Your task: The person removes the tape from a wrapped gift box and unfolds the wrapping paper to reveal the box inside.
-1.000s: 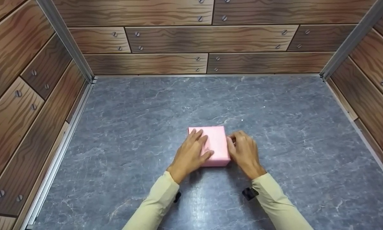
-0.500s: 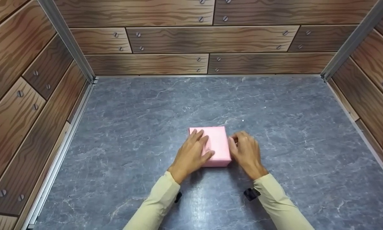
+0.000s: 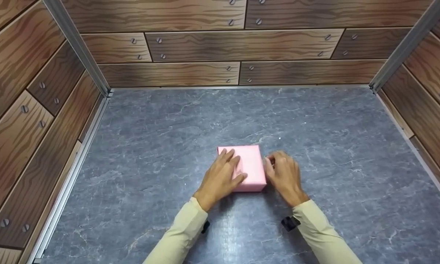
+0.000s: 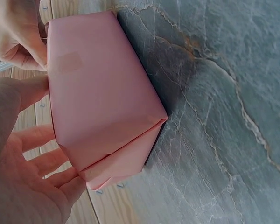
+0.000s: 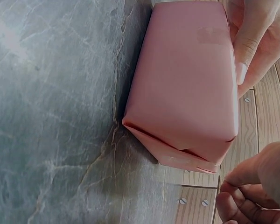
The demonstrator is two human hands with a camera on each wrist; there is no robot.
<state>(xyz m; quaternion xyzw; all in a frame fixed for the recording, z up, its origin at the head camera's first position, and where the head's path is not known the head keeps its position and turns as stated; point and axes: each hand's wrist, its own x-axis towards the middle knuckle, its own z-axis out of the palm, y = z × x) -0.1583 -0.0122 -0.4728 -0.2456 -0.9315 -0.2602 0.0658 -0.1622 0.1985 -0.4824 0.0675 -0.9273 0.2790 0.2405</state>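
Note:
A box wrapped in pink paper (image 3: 251,165) sits on the grey marbled surface. My left hand (image 3: 220,174) rests on its top with fingers spread. Just off the box's right side, my right hand (image 3: 284,176) has thumb and forefinger pinched together. A short strip of clear tape (image 3: 264,162) shows between those fingertips and the box's edge. Folded paper flaps (image 5: 184,151) close the end of the box facing the right hand. On the near side, a piece of tape (image 4: 67,63) is stuck to the paper.
The grey marbled surface (image 3: 161,139) stretches out around the box. Wood-patterned panels (image 3: 190,46) stand at the back and on both sides, with metal rails (image 3: 76,47) at the corners. Tiny white specks (image 3: 279,138) lie beyond the box.
My right hand has drawn slightly away to the right from the box's side, and the clear strip shows in the gap. The left hand stays on the box top.

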